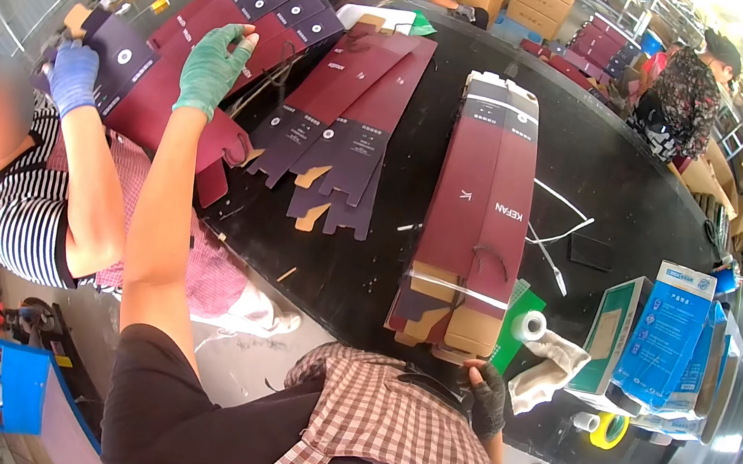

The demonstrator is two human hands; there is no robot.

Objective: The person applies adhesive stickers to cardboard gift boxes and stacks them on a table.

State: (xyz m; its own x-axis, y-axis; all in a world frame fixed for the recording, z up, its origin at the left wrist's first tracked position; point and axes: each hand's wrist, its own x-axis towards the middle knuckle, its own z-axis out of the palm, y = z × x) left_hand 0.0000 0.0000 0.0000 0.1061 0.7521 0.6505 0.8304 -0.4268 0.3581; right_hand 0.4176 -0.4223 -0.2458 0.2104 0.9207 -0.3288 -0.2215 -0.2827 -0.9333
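Observation:
My left hand [211, 69], in a green glove with bare fingertips, is raised over the left part of the table. Its fingers are bent together; what they hold, if anything, is hidden. Behind it lie flattened maroon and dark purple cartons [269, 52]. My right hand [488, 401], in a dark fingerless glove, is at the near end of a bundle of flattened maroon cartons [483, 191]. Its fingers are curled by the bundle's cardboard edge; their grip is not clear. White straps cross the bundle near both ends. More flat cartons [348, 99] lie fanned left of the bundle.
A co-worker [35, 172] in stripes stands at the left, a blue-gloved hand [73, 77] on a carton. On the black table [336, 275] are a loose white strap [556, 250], white roll [528, 326], cloth [551, 369], yellow tape [609, 431] and blue boxes [664, 333]. Other people work beyond.

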